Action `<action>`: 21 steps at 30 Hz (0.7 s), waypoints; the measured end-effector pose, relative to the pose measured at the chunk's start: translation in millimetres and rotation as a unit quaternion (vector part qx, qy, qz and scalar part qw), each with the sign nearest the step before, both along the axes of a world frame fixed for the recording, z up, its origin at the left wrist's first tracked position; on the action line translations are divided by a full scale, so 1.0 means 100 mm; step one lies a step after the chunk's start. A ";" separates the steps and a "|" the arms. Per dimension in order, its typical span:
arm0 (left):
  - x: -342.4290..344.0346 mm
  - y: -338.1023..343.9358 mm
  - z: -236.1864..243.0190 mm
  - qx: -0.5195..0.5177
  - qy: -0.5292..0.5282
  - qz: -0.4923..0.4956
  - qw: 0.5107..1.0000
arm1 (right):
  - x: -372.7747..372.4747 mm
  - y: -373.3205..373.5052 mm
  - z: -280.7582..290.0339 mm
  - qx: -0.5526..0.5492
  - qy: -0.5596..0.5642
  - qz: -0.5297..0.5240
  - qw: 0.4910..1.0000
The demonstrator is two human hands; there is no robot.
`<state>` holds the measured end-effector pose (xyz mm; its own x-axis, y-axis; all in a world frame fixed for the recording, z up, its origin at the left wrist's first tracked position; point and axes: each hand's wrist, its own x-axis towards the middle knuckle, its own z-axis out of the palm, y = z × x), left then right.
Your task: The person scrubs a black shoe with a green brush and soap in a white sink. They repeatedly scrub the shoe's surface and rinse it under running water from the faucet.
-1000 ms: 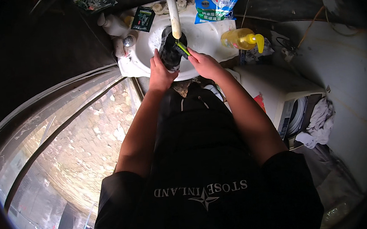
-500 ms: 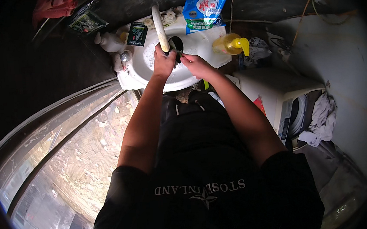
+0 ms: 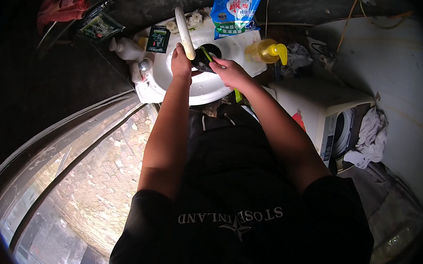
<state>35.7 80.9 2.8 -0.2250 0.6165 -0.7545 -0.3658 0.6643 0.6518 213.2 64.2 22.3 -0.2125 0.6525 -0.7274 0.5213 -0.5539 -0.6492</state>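
The tap [image 3: 184,32] hangs in front of part of the black thing [image 3: 199,59], so I can't see its whole shape. The left hand's [image 3: 181,64] fingers go up beside the tap, and their inner sides are turned away. I can't tell how far open they are or how they hold. The right hand [image 3: 231,73] is curled closed around a green stick [image 3: 207,54], and its lower end is hidden by the hand. A green bit [image 3: 238,96] pokes out under that hand; I can't tell if it's the same stick.

The black thing is in the sink [image 3: 208,95], between the two hands, just right of the left fingers. The stick lies across it. Bare white sink shows between the right hand and the yellow bottle [image 3: 261,52]. The sink's front edge runs below both hands.
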 end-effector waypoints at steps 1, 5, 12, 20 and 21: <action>-0.01 0.00 0.01 0.004 -0.024 0.018 1.000 | -0.02 0.04 0.01 -0.010 -0.019 0.005 1.000; 0.01 -0.08 -0.22 0.029 -0.047 0.021 0.998 | -0.07 0.11 0.13 -0.023 -0.027 -0.005 0.999; 0.07 -0.22 -0.27 0.006 -0.012 0.005 1.000 | 0.00 0.11 -0.03 0.035 -0.130 0.128 0.983; 0.03 -0.60 -0.36 0.115 0.214 -0.054 0.968 | -0.31 0.11 -0.54 -0.017 -0.142 0.144 0.979; 0.07 -0.65 -0.25 0.114 0.262 -0.106 0.952 | -0.35 0.11 -0.67 -0.036 -0.152 0.143 0.977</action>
